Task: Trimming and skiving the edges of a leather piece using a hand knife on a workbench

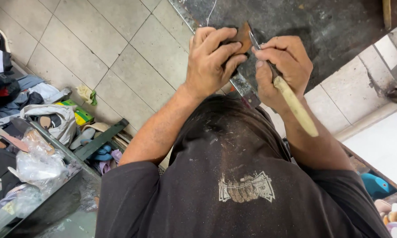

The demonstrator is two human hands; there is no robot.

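My left hand presses a small brown leather piece flat against a dark, scuffed work surface, fingers curled over it. My right hand grips a knife with a pale wooden handle; its thin metal blade touches the right edge of the leather piece. Most of the leather piece is hidden under my left fingers. My dark shirt fills the lower middle of the view.
A tiled floor lies at the left. Clothes, plastic bags and sandals are piled at the lower left beside a glass-topped case. A white ledge runs at the right, with footwear below it.
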